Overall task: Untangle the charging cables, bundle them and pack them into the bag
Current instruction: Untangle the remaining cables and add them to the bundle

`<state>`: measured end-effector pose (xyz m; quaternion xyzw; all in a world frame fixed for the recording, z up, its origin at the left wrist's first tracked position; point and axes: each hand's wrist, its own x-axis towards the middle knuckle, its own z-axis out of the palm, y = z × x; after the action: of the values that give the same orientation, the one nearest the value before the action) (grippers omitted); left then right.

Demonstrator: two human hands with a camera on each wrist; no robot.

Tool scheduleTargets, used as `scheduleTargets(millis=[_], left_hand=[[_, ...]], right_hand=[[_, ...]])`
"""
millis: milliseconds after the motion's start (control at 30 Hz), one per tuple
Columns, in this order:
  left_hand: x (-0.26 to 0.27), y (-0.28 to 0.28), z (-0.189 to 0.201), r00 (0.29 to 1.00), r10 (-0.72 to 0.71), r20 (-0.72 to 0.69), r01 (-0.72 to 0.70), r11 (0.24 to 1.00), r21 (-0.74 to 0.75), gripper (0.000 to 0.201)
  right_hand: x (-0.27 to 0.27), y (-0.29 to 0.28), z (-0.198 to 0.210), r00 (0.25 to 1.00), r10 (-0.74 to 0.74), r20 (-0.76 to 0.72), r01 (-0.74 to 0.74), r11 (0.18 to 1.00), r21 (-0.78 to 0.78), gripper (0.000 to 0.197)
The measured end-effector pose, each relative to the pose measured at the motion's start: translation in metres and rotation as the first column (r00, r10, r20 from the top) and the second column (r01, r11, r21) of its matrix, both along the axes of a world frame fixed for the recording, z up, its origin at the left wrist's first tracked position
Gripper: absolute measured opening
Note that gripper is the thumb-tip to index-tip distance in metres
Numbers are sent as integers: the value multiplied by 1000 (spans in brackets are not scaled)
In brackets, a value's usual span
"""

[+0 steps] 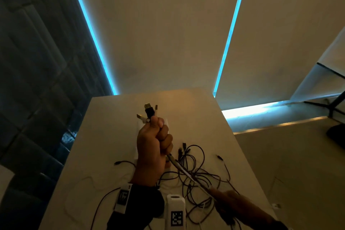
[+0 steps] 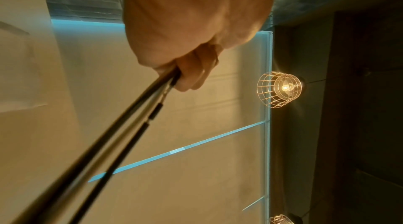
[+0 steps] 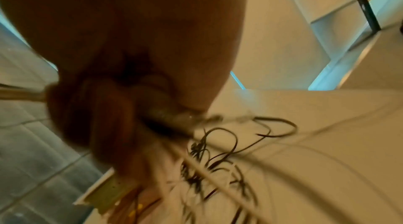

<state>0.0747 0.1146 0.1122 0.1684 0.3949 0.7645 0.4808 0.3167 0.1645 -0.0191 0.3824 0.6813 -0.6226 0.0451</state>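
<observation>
You stand at a pale table (image 1: 115, 136) in a dim room with warm, yellowish light. Behind the table is a wall of big cream panels (image 1: 164, 33). Thin strips of blue light (image 1: 89, 30) shine between the panels, and one more blue glow runs low along the wall on your right. On your left is a dark wall (image 1: 33, 61) made of big gray blocks. On your right you see a pale ledge, and a black stand (image 1: 334, 106) sits at the far edge. In your left wrist view, a round wire cage lamp (image 2: 279, 89) glows with a small bright bulb inside, next to a dark wall.
</observation>
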Motion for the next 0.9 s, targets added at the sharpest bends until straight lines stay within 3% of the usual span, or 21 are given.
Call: scheduleTargets(millis=[67,100,133,200,300,400,500,600,733,833,900], left_hand=[[-1,1,1,999,-13,-50,10,998,-56,35],[-2,1,2,997,-18,-77,11,996,-88,34],[-2,1,2,995,-23,-99,11,993,-117,34],[-4,1,2,992,-29,-124,7,985,-170,33],[-6,-2,-1,991,-41,-130,12,977,-214,32],[-11,-5,-3,990,-56,-132,28,979,-203,33],[-15,-8,-4,989,-80,-125,52,976,-211,38],[-16,-10,-2,992,-105,-73,88,976,-198,38],[-15,-12,-2,987,-157,-39,150,976,-159,41],[-12,-11,-2,985,-153,-84,138,978,-157,31],[-9,-10,-3,981,-158,-109,136,974,-183,25]], right_hand=[[2,13,0,960,211,185,-237,963,128,46],[2,23,-1,947,228,226,-268,949,168,36],[1,34,-3,950,183,253,-244,940,238,29],[1,64,-21,952,-43,304,-108,880,462,24],[-1,106,-50,871,-301,388,-41,743,668,28],[-3,128,-82,813,-317,488,-99,751,653,22],[-6,128,-111,787,-329,521,-74,788,611,32],[-10,122,-126,784,-357,508,-31,795,606,42],[-16,117,-115,797,-407,446,106,821,561,20],[-21,116,-92,803,-564,192,430,772,468,27],[-32,111,-65,744,-668,-32,624,677,391,22]])
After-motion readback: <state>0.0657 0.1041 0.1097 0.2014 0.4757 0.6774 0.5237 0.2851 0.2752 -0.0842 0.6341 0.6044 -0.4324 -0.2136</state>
